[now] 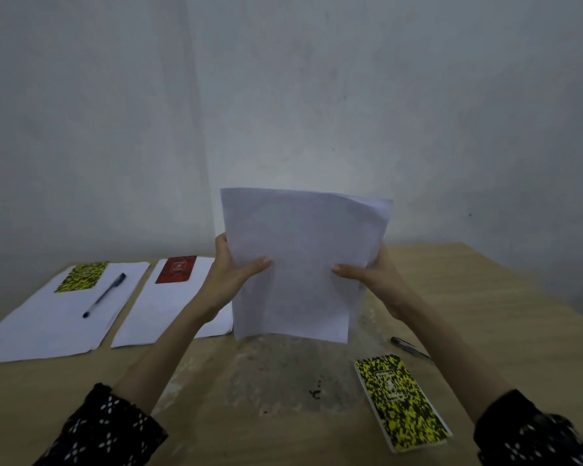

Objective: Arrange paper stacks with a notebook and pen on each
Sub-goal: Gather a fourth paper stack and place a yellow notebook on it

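I hold a stack of white paper (300, 264) upright, its lower edge at or just above the wooden table (485, 297). My left hand (231, 277) grips its left edge and my right hand (376, 280) its right edge. At the far left lies a paper stack (48, 324) bearing a yellow-black notebook (81, 276) and a blue pen (104, 295). Beside it, a second paper stack (162, 307) carries a red notebook (176, 269). A loose yellow-black notebook (403, 401) and a dark pen (409, 347) lie on the table at the right, the pen partly hidden by my right forearm.
A pale wall (283, 95) rises right behind the table's far edge. A stained patch (283, 375) marks the tabletop under the held paper. My patterned dark sleeves sit at the bottom corners.
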